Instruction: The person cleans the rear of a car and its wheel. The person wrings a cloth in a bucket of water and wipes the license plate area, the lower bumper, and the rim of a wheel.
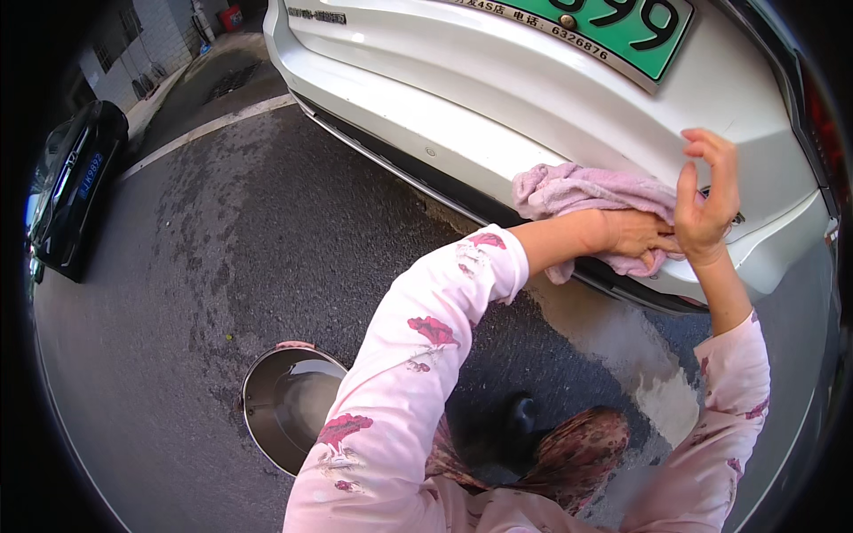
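A bunched pink towel [593, 190] lies against the rear bumper [426, 136] of a white car, and part of it hangs over the bumper's lower edge. My left hand [633, 236] presses into the towel, fingertips sunk in its folds. Just to the right, my right hand [712, 193] is raised in front of the bodywork with its fingers curled apart and nothing in them. It hides part of the bumper and the towel's right end.
A metal bucket [263, 400] with cloudy water stands on the wet asphalt [200, 320], partly behind my left sleeve. The car's green licence plate [656, 40] is above the hands. A dark parked car [80, 186] is at far left. Puddled water [600, 333] lies below the bumper.
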### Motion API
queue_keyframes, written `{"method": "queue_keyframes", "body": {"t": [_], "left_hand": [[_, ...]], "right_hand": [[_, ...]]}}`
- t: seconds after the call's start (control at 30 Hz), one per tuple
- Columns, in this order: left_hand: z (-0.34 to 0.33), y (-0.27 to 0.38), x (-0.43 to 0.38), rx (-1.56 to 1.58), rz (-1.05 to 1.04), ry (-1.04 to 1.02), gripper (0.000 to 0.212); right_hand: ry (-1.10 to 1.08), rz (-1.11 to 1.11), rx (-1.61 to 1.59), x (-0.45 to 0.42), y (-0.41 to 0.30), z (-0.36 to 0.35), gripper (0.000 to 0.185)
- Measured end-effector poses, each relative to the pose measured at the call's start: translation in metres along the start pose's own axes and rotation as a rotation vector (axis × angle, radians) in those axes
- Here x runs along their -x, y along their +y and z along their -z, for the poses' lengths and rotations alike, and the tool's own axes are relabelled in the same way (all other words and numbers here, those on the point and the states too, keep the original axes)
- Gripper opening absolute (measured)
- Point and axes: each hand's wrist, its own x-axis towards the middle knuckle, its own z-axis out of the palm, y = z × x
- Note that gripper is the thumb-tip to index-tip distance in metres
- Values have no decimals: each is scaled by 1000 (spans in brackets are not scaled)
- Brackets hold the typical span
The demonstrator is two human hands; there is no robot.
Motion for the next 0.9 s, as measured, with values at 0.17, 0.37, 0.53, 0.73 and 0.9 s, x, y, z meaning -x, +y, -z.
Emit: {"method": "queue_keyframes", "body": {"t": [0.17,0.37,0.53,0.73,0.9], "left_hand": [[32,12,51,64,156,-183,47],[111,25,117,-100,420,-308,60],[172,20,187,-136,813,-275,64],[233,17,306,-655,1092,172,42],[190,8,275,-873,798,235,29]], "right_hand": [[-153,104,-129,34,-20,-12,20],[-216,96,-207,52,-25,-32,18],[-293,-17,-284,80,-14,-46,15],[-302,-96,-364,110,-33,-52,12],[-325,-307,-415,144,-43,-55,10]]}}
